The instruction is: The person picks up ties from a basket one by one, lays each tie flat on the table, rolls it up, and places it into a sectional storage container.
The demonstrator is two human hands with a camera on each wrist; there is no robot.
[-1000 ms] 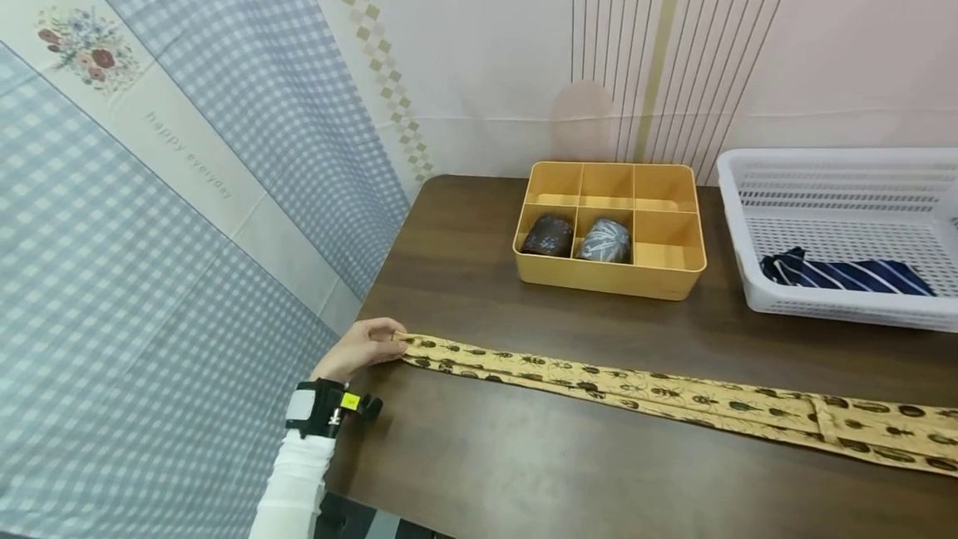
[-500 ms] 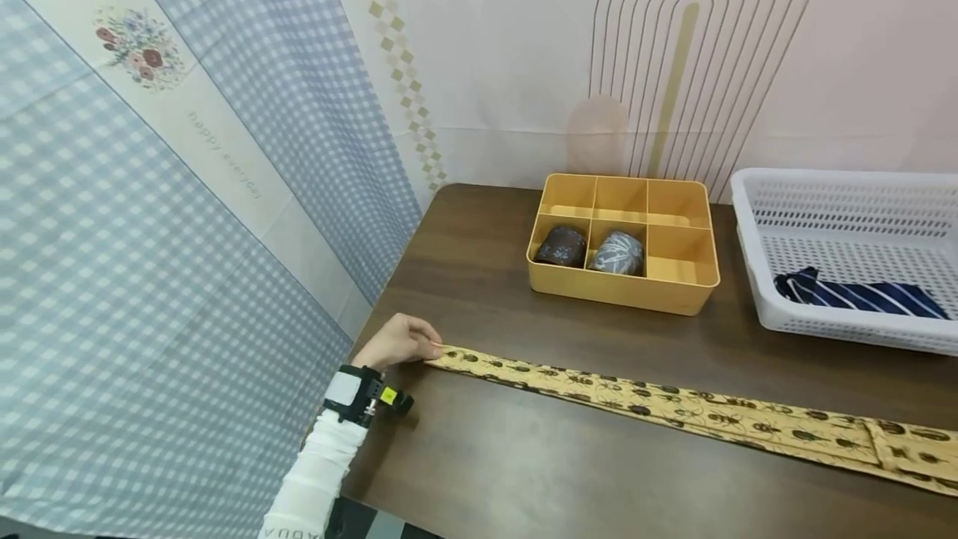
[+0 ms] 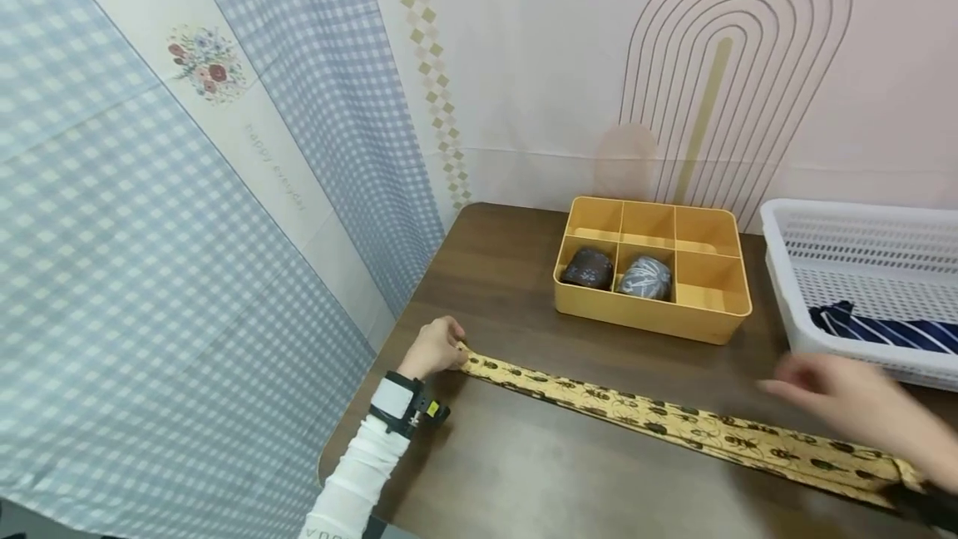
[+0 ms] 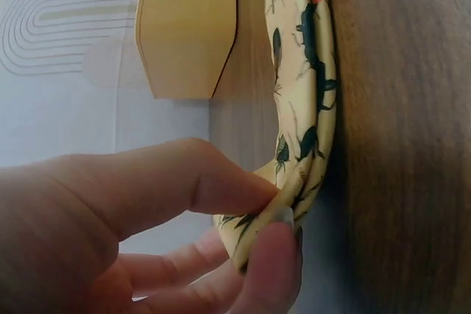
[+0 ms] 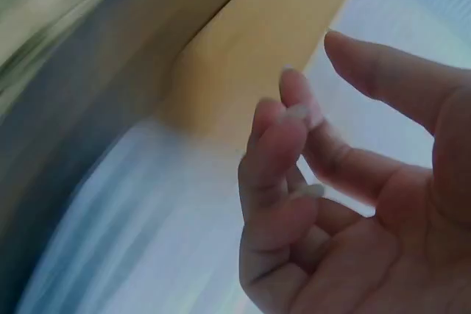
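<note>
left hand [image 3: 437, 347] pinches the beetle-print tie [image 3: 674, 424]; curtain [image 3: 247, 156] reads "happy everyday".

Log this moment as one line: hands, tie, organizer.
left hand: pinches narrow end of yellow beetle-print tie | right hand: empty, blurred, above tie | yellow plastic six-compartment organizer: two rolled ties

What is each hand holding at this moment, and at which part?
The left hand pinches the narrow end of the yellow patterned tie. The right hand holds nothing; it is above the tie, fingers loosely curled.

Wall cloth [image 3: 277, 165]: "happy everyday", partly legible.
</note>
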